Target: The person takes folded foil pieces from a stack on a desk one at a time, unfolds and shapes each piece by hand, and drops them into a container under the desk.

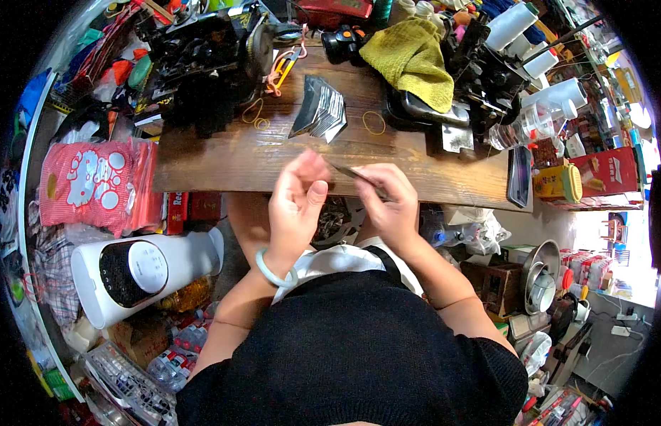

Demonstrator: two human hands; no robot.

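Slim dark strip (353,172) is sitting in the head view between the two hands, just above the table's front edge. The right hand (391,193) is pinching its near end, thumb against fingers, so it is the nearer hand. The strip's long axis is slanting forward and leftward, its free end pointing toward the left hand (300,195) and appearing to stop just short of those fingers. The left hand is opening upward, thumb apart from blurred fingers; no held thing is showing there.

Beyond the hands, a glossy black bundle (320,110) is lying on the wooden table (224,167), a rubber band (374,123) resting to its right. Bare wood is showing to both sides. A black machine (209,71) is bounding the left, a yellow-green cloth (412,60) the far right, and a phone (518,176) is lying by the right edge.
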